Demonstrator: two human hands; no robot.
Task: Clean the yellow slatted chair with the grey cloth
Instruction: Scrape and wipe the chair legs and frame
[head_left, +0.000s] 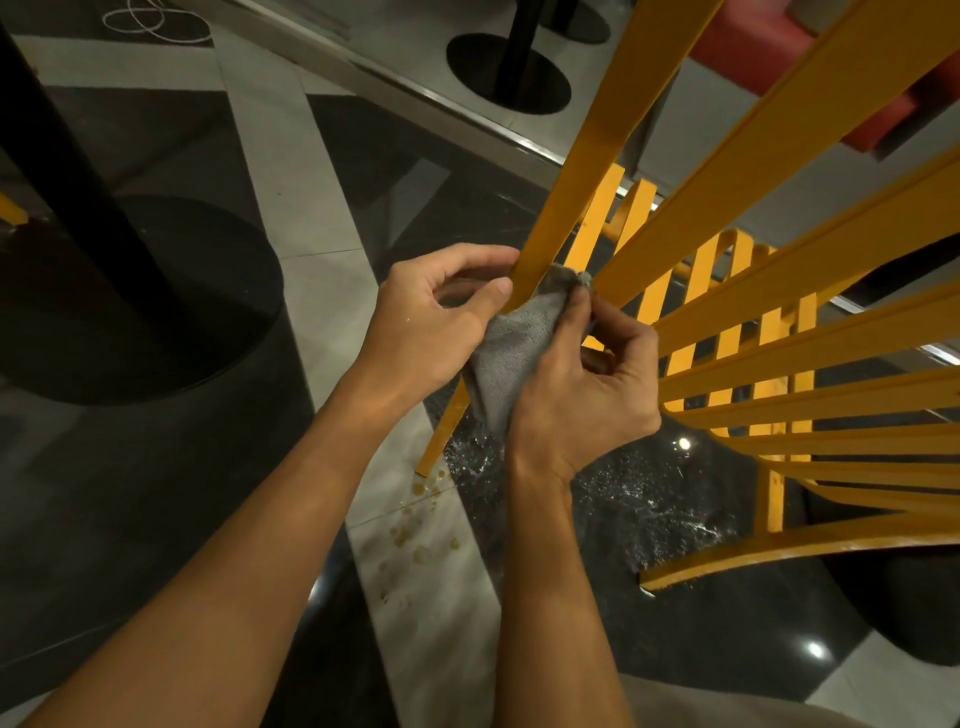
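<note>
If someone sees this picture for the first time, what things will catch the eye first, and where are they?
The bright yellow slatted chair fills the right side, its slats fanning out over the dark floor. At the centre, the left hand and the right hand hold the grey cloth against the chair's upright. Below them, brownish spots mark a pale floor tile.

A chair (605, 135) painted yellow throughout is shown beside a plain grey cloth (514, 348). The floor (311, 171) is laid in broad black and pale grey bands, the black flecked with white, the pale spotted with amber drops (415, 540). A black table base (156, 291) and a red seat (748, 36) are seen behind.
</note>
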